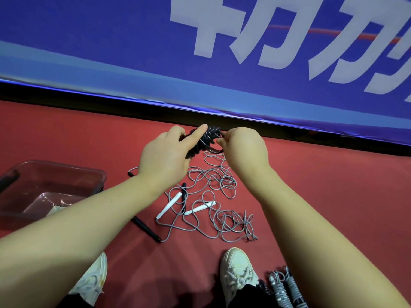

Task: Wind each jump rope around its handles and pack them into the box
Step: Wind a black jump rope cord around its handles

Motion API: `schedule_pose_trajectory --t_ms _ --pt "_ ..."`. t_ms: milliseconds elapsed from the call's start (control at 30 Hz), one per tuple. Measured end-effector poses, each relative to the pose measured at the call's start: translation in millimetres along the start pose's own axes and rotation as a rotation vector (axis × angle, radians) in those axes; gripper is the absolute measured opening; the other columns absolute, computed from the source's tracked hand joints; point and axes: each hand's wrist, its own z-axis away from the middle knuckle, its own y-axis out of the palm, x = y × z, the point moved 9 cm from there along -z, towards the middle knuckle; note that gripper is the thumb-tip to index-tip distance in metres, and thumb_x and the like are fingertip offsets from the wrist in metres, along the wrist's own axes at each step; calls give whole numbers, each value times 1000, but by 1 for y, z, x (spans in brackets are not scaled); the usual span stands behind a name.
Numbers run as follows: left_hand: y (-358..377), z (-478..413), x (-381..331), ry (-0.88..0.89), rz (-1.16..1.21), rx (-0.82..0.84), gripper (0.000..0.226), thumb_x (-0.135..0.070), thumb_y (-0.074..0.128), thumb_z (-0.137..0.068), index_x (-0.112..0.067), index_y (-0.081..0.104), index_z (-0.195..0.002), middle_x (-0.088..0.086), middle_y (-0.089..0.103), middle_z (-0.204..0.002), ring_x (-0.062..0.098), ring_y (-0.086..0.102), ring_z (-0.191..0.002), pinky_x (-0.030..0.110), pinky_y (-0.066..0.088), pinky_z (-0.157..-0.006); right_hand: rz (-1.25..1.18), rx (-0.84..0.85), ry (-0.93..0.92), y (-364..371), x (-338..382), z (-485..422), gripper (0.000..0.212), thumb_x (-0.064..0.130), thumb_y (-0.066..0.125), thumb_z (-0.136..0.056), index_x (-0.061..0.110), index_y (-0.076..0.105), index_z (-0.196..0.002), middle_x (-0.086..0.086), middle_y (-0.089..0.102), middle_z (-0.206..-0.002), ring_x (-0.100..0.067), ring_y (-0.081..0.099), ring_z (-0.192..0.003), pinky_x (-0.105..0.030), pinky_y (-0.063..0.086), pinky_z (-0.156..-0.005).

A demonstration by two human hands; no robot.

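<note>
My left hand (165,155) grips a black jump rope bundle (205,140), its cord wound tightly round the handles, with the index finger stretched over the top. My right hand (241,147) pinches the loose end of that black cord at the bundle's right side. Below the hands, loose grey cord (219,187) lies tangled on the red floor, with two white handles (169,205) (199,208) and black handles (146,228) among it. A clear plastic box (51,172) sits on the floor at the left.
A wound grey rope bundle (285,287) lies by my right shoe (238,272) at the bottom. My left shoe (92,278) is at the lower left. A blue banner with white lettering (222,52) runs along the far edge of the floor.
</note>
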Motion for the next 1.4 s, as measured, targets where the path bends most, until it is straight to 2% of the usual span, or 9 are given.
schedule_pose_trajectory --t_ms 167,300,433,567,733,833,1033,1200,1400 --pt "-4 -2 -4 135 -58 -59 80 -2 81 -57 -23 58 -131 12 59 -85 31 56 -60 23 35 -42 -150 -118 -142 -6 2 8 35 27 47 -98 11 57 -128 -15 66 -112 -31 60 -102 -36 49 -82" --pt "-7 -1 -1 153 -61 -75 80 -2 80 -57 -24 57 -131 10 60 -87 30 58 -63 25 36 -41 -475 -99 -209 -3 0 12 62 21 59 -92 24 29 -147 -6 67 -89 -20 60 -81 -30 42 -74" --pt "-12 -1 1 117 33 -91 80 -5 74 -64 -28 50 -137 7 61 -95 31 62 -76 29 43 -49 -637 -181 -221 -7 -5 11 26 17 61 -90 21 61 -116 -2 65 -81 -14 61 -71 -21 46 -71" --pt "-18 -2 -3 124 71 -106 80 -8 71 -68 -30 45 -140 5 61 -101 32 62 -83 31 45 -53 -1019 -254 -124 -6 -17 17 17 12 62 -89 26 54 -85 4 65 -79 -9 60 -69 -24 49 -66" --pt "-16 -2 -1 58 187 -74 77 -19 67 -80 -40 31 -145 -2 57 -113 25 58 -101 35 50 -66 -1132 -372 -110 2 -19 20 19 16 63 -87 30 51 -82 6 60 -80 -15 60 -78 -29 49 -72" --pt "-12 1 5 41 222 -53 77 -21 65 -82 -44 27 -145 -5 55 -117 22 56 -105 34 48 -70 -895 -490 -158 -2 -16 23 15 28 66 -81 33 52 -82 9 50 -91 -16 49 -96 -17 36 -88" --pt "-10 4 3 141 53 -70 76 -10 71 -72 -32 45 -140 4 61 -101 31 61 -85 30 43 -54 -986 -29 -196 17 -14 6 26 11 68 -84 24 47 -77 3 53 -82 -7 48 -69 -17 42 -66" --pt "-6 5 -6 158 70 -57 76 -11 73 -69 -28 47 -139 7 62 -97 32 62 -80 30 42 -53 -780 -142 -310 0 -18 5 30 12 69 -79 29 44 -74 7 53 -84 -1 47 -76 -11 33 -69" --pt "-5 8 -19 251 -43 -26 80 -5 79 -56 -25 57 -131 4 62 -87 29 60 -64 21 30 -45 -995 203 -130 25 -23 2 32 -8 67 -79 20 54 -87 4 54 -78 -5 53 -64 -15 44 -64"
